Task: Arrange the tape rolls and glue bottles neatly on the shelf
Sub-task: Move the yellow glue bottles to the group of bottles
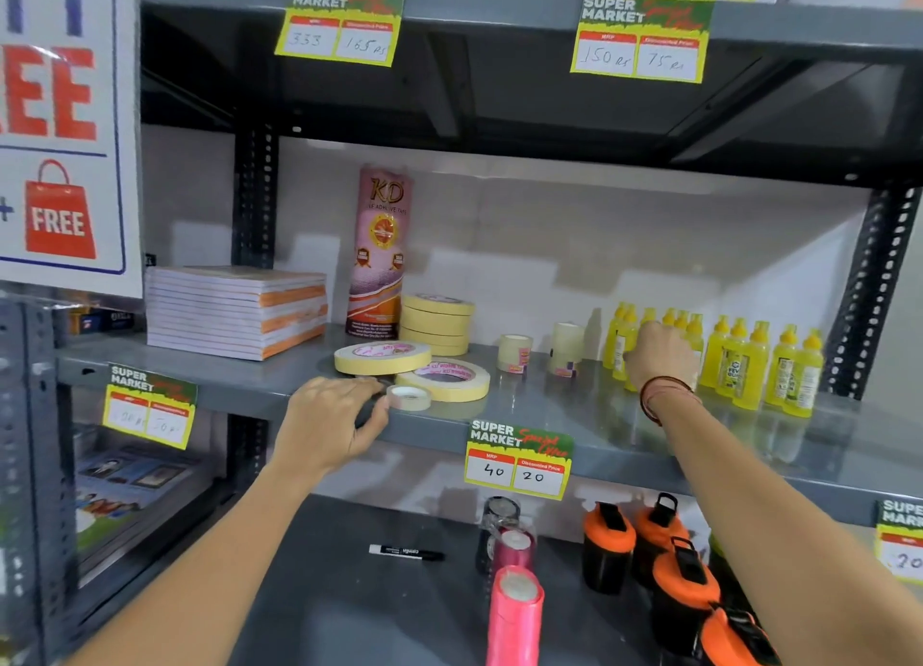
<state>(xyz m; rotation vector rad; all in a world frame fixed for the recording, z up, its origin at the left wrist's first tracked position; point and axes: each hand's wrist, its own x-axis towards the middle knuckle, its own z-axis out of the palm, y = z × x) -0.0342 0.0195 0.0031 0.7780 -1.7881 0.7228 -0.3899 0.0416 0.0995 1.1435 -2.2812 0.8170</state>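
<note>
At the shelf's (pixel 239 383) front edge, the left hand (pixel 327 423) pinches a small tape roll (pixel 409 397) — fingers closed on it. The right hand (pixel 659 355) grips a glue bottle (pixel 621 348) among the yellow bottles (pixel 749 360) toward the back right corner.

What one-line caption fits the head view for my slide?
Left hand at a small tape roll on the shelf edge; right hand among yellow glue bottles.
</note>
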